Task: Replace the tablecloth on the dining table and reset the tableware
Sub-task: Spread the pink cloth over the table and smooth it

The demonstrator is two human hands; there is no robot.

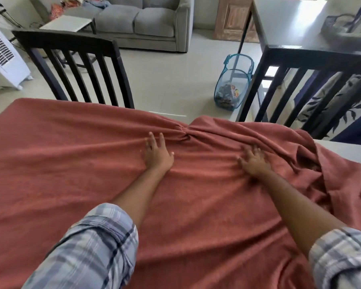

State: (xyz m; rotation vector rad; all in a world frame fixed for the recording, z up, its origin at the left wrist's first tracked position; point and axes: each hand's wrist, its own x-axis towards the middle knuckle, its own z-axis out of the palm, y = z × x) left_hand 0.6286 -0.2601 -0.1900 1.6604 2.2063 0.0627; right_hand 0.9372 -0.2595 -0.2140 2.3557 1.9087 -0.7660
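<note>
The left hand [157,153] and right hand [254,162] press flat, fingers spread and gripping nothing, on the tablecloth [71,163], evidently to smooth its bunched folds toward the bare corner of the table [346,149].

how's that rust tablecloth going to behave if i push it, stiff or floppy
Probably floppy: the tablecloth bunches into folds ahead of the left hand and right hand. It likely slides easily, since the table corner lies uncovered. Its towel-like nap suggests moderate weight.
</note>
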